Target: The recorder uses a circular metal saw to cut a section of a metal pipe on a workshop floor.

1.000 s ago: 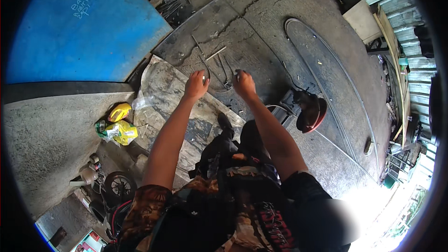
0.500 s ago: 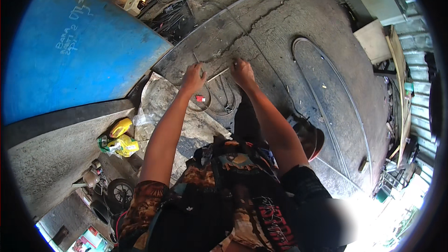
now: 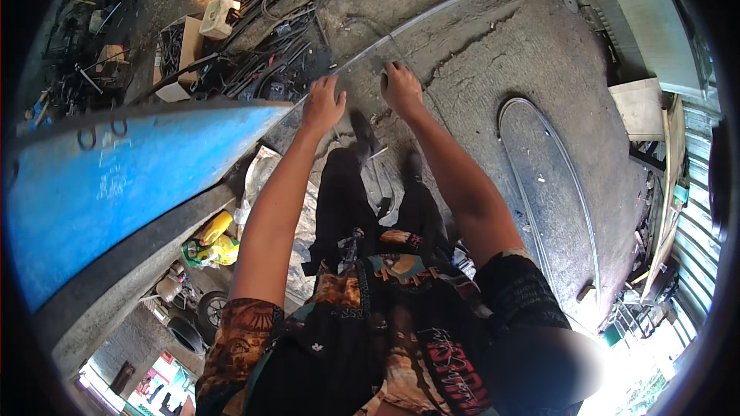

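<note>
**Both hands on a long metal rod over a cracked concrete floor**

The left hand (image 3: pixel 324 104) has its fingers spread and curled over a long thin metal rod (image 3: pixel 401 35), thumb to one side; whether they close fully around the rod cannot be told from above. The right hand (image 3: pixel 401 86) sits just beside it on the same rod, knuckles up and fingers bent down over the metal, so it looks gripped, though the fingertips are hidden. The two hands are near each other, both arms stretched straight out in front of the person.

The rod runs from under the hands up and to the right in a shallow arc across the concrete floor (image 3: pixel 493 54), crossing a dark crack. Below the hands are the person's black trousers and dark shoes (image 3: pixel 362 132), standing on the floor beside a sheet of grey plastic (image 3: pixel 258 177).

To the left lies a large blue panel (image 3: pixel 123 177) with a dark edge. Beyond it is a heap of bent scrap rods and wire (image 3: pixel 270 38), along with a pale boxy object (image 3: pixel 218 17) and a cardboard box (image 3: pixel 181 50). Under the panel's near edge sit a yellow bottle and bag (image 3: pixel 210 240). To the right a big metal hoop (image 3: pixel 551 185) lies flat on the floor, well apart from the hands.
</note>
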Tool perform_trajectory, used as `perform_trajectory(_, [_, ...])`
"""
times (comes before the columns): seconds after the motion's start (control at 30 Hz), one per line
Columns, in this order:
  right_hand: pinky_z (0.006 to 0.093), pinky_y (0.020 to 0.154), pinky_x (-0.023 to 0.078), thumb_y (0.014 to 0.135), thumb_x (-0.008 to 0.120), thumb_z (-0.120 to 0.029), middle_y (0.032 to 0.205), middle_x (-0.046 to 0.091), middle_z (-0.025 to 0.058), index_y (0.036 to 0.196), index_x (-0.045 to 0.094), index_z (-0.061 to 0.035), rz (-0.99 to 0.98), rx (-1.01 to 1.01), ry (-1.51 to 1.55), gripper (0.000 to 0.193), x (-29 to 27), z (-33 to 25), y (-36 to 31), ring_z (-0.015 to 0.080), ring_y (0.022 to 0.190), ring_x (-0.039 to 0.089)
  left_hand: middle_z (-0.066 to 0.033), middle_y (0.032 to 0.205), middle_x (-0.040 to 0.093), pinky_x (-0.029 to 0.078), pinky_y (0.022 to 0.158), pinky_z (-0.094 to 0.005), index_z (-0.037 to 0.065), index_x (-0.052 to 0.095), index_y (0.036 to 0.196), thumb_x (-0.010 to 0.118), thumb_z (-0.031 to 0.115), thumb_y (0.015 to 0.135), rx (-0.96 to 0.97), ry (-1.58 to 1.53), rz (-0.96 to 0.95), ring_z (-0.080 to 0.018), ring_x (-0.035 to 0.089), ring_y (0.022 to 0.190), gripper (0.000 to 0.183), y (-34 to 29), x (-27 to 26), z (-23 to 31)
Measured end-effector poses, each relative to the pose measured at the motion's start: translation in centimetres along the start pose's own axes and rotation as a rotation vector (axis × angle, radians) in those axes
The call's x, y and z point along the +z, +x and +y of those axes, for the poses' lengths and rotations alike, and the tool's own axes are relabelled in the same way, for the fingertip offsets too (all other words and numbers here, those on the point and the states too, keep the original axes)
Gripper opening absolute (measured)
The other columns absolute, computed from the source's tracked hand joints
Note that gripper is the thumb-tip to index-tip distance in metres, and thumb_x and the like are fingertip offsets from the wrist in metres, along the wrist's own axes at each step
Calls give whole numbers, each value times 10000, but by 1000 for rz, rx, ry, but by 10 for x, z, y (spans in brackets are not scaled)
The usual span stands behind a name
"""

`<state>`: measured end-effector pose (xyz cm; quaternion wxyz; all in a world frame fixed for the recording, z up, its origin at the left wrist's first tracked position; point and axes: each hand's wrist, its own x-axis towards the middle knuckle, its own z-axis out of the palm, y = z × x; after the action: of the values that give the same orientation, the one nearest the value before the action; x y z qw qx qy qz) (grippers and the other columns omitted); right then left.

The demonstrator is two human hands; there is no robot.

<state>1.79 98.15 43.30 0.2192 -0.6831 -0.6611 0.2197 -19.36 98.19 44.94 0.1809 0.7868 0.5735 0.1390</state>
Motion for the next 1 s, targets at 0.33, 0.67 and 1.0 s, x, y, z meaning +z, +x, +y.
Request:
perform_trajectory(0.33, [484, 845, 481, 841, 547, -156, 1031, 623, 174, 994, 614, -45, -110, 113, -49, 201, 128, 40, 222, 373, 975, 607, -217, 1132, 582, 447, 928, -440, -17, 571, 1171, 641, 219, 845, -2, 39, -195, -390, 530, 1069, 408, 214, 57, -174])
perform_trajectory(0.67, [497, 828, 478, 818, 546, -124, 995, 640, 135, 956, 658, -82, -214, -49, -155, 183, 381, 181, 422, 348, 997, 604, -228, 1139, 608, 451, 941, -443, -12, 610, 1154, 644, 241, 844, 34, 214, -318, -388, 543, 1093, 402, 421, 263, -401])
perform_trajectory(1.0, [560, 934, 434, 796, 589, -81, 1081, 619, 118, 990, 689, -100, -441, -135, -228, 219, 553, 265, 500, 364, 1105, 549, -157, 1140, 605, 466, 919, -473, 20, 636, 1075, 676, 289, 830, 40, 315, -263, -344, 526, 1130, 366, 569, 417, -518])
